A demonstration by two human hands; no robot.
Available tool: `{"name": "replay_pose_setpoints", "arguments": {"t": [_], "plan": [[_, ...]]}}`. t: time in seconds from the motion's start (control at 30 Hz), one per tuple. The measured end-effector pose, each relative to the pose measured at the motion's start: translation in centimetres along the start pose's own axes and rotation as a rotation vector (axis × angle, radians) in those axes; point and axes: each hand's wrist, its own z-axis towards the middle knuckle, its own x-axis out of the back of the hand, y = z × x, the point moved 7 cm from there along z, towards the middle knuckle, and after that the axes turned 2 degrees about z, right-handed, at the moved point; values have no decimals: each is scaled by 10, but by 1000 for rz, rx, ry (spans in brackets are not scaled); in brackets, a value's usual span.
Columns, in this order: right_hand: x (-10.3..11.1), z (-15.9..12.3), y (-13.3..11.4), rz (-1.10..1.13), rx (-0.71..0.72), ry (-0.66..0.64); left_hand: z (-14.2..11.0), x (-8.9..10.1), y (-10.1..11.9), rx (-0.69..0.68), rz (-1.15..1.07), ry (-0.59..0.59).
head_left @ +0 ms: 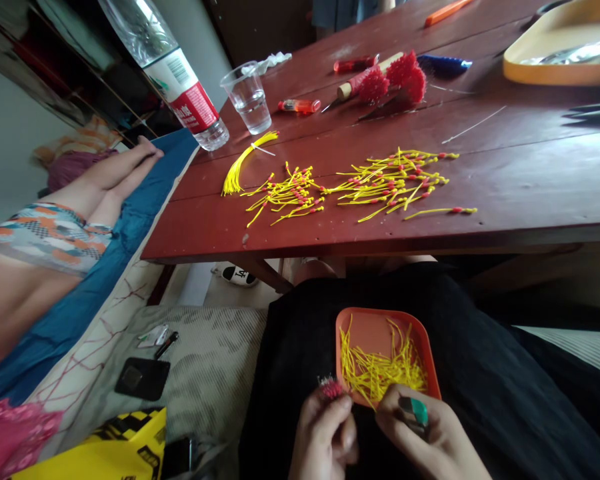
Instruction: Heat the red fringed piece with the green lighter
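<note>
hands (380,433), red tuft (331,389) pinched, tray (370,327) beyond

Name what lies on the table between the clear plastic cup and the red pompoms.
In the head view, an orange-red lighter lies on the table between the plastic cup and the red pompoms.

Plastic, painted wood and soft cloth all round.

The table (505,167) is red-painted wood, smooth with a dull sheen; the orange tray (370,327) looks like matt plastic, resting on black cloth, matt and slightly fuzzy (480,373). The yellow strands (380,373) seem thin, glossy plastic, though they're small. Clear cup (249,97) and bottle (173,70): shiny transparent plastic, paper-like label.
</note>
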Motion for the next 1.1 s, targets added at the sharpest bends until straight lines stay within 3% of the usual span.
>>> {"name": "replay_pose_setpoints", "arguments": {"t": [0.13, 0.3, 0.63, 1.1], "plan": [[-3, 1, 3, 2, -12, -10, 0, -7, -5, 154, -143, -77], [-6, 2, 10, -5, -11, -34, 0, -8, -7, 189, -180, -92], [-4, 2, 11, 3, 4, -10, 0, -4, -11, 175, -104, -70], [-4, 3, 9, -3, 36, -26, 2, 2, -5, 30, 24, -6]]}}
